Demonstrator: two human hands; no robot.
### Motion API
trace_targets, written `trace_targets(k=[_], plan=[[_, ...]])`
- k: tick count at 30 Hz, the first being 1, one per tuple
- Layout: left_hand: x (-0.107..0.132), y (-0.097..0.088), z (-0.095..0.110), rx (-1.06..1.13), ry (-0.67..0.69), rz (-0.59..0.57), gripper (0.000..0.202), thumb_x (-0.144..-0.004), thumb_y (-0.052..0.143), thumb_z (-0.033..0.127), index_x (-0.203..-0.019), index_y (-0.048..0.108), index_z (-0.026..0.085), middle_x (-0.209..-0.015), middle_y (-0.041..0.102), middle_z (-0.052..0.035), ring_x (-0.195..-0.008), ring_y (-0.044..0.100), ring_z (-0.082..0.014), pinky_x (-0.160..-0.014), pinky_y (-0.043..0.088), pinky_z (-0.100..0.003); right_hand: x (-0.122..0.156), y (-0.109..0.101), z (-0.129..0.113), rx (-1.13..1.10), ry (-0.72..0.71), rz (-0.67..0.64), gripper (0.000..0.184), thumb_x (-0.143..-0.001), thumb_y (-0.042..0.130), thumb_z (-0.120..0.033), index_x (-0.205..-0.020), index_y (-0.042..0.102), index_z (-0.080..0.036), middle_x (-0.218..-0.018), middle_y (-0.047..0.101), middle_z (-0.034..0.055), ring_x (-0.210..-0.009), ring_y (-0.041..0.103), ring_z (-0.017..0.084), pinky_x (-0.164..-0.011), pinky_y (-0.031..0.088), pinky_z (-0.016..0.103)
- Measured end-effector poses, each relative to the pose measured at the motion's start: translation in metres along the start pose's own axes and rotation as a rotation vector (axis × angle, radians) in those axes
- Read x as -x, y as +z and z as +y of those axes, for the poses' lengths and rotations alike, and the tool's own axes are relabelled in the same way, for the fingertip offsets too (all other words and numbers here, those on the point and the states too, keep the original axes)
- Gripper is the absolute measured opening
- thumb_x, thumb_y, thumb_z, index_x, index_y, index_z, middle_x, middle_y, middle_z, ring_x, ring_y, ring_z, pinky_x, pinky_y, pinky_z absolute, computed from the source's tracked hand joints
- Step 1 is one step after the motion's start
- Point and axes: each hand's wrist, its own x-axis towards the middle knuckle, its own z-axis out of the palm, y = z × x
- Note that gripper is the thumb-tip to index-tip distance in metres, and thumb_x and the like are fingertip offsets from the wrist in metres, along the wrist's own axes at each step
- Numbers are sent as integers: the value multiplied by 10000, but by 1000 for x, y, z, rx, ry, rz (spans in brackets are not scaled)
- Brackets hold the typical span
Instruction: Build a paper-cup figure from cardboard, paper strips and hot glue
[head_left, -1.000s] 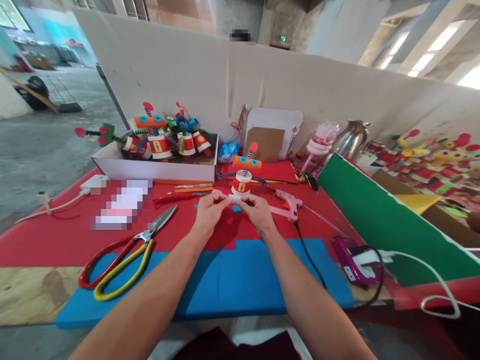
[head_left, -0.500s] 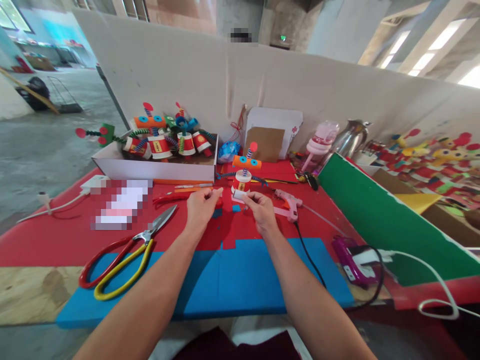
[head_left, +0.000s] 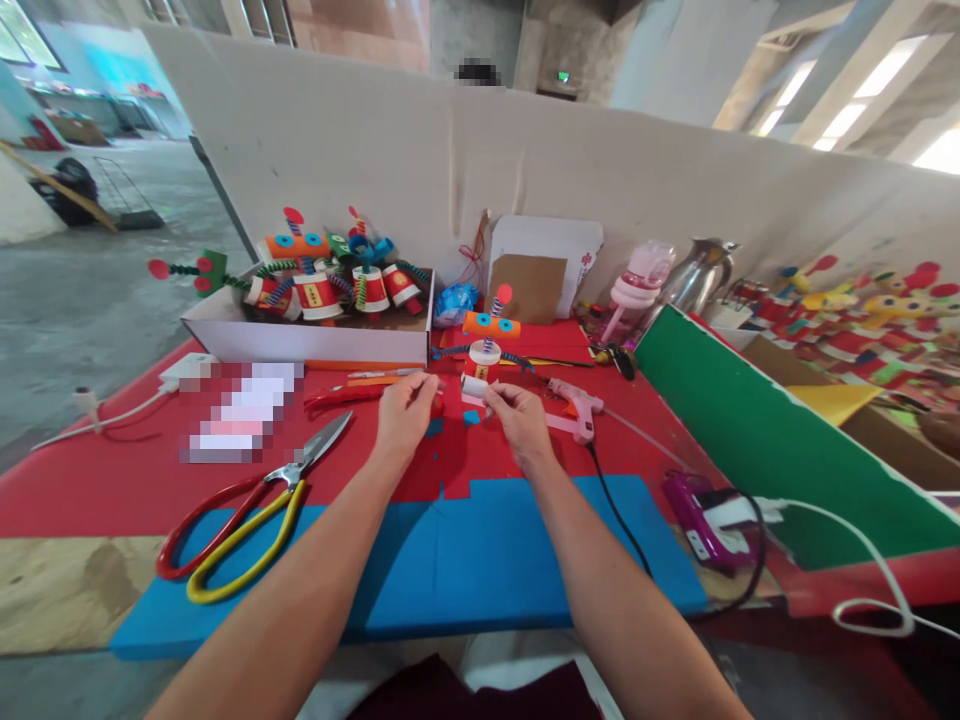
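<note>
My right hand (head_left: pixel 523 422) pinches a small white paper tube (head_left: pixel 473 386) between thumb and fingertips, its open end facing left. Just left of the tube, my left hand (head_left: pixel 405 418) has its thumb and fingers pressed together; whatever is between them is too small to make out. Right behind the tube stands a red-and-white paper-cup figure (head_left: pixel 484 355) with an orange roll head and coiled arms. A pink glue gun (head_left: pixel 582 408) lies to the right of my right hand. Blue paper scraps (head_left: pixel 471 418) lie below the tube.
Large red-and-yellow-handled scissors (head_left: pixel 281 490) lie left, partly on a blue board (head_left: pixel 480 570). A white box (head_left: pixel 315 342) of similar figures stands behind. At right are a purple power strip (head_left: pixel 701 520) with cables and a green-sided box (head_left: pixel 787 460).
The white tube has turned slightly in my right hand, so its open left end shows more. My left fingertips have shifted a little. The view has moved slightly.
</note>
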Motion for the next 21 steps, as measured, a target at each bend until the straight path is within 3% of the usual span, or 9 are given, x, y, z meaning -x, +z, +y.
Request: trace_targets(k=[3,6,10,13,18,21], plan=[[3,5,5,56,-7,-106,244,-695,646,369,-807,722,166,-703,664,-10,-648,532,-143,-612,386,-240,1,2,1,62,-46,-29,266,-711,609,-444,-676,672,-188,-541,547,-22,-538,470,129,-552,382,258],[6,9,6,71,-40,-175,226,-662,686,378,-715,698,159,-668,634,4,-628,503,-128,-600,377,-235,3,6,4,98,-73,-74,266,-731,599,-435,-733,697,-188,-598,603,-10,-575,508,144,-574,402,259],[6,10,0,68,-50,-132,242,-650,690,374,-567,610,161,-588,554,30,-584,439,-105,-570,338,-232,5,8,4,188,-137,-105,277,-767,570,-413,-768,709,-174,-672,659,18,-628,554,162,-603,423,266],[5,9,-4,105,-90,-85,263,-630,697,380,-539,573,167,-546,496,42,-562,401,-98,-549,307,-234,2,3,3,265,-182,-52,279,-794,545,-400,-785,712,-177,-692,674,24,-646,558,165,-613,417,265],[3,8,-8,211,-151,-83,277,-624,695,417,-568,572,176,-526,452,44,-539,379,-100,-533,285,-241,-2,-4,3,204,-84,99,338,-804,529,-473,-693,669,-186,-637,638,10,-591,513,139,-585,396,254],[2,9,-8,198,-136,-101,268,-635,679,420,-577,585,177,-530,451,39,-542,374,-104,-528,282,-242,-1,0,4,63,-14,41,300,-744,599,-484,-792,672,-197,-693,645,2,-563,483,120,-551,392,241]])
